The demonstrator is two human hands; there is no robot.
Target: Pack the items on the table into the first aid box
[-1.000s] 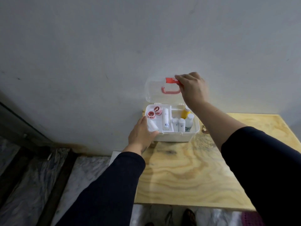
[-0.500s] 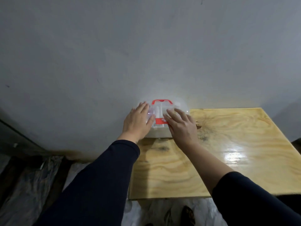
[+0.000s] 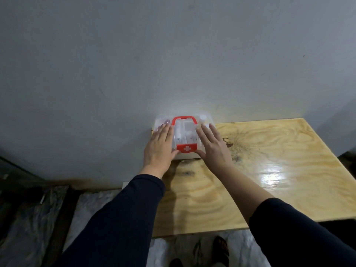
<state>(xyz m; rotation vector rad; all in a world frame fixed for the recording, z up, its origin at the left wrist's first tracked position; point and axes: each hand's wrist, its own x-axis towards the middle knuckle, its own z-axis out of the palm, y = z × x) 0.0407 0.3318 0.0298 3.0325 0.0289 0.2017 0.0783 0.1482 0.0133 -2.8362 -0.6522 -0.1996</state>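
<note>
Plywood table — pale, strong grain, dark stain near its far left part, glare patch on the right. Grey wall behind, plain, meeting the table's far edge. Below the near edge — crinkled plastic sheet over the floor, and sandalled feet, partly cut off.

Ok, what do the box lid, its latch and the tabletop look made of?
Lid: clear, slightly frosted plastic by the look, since bottles show through it. Latch: opaque red plastic with a white cross, matching the red handle. Tabletop: pale wood, likely plywood, with swirling grain and a glossy varnish that mirrors the light.
</note>
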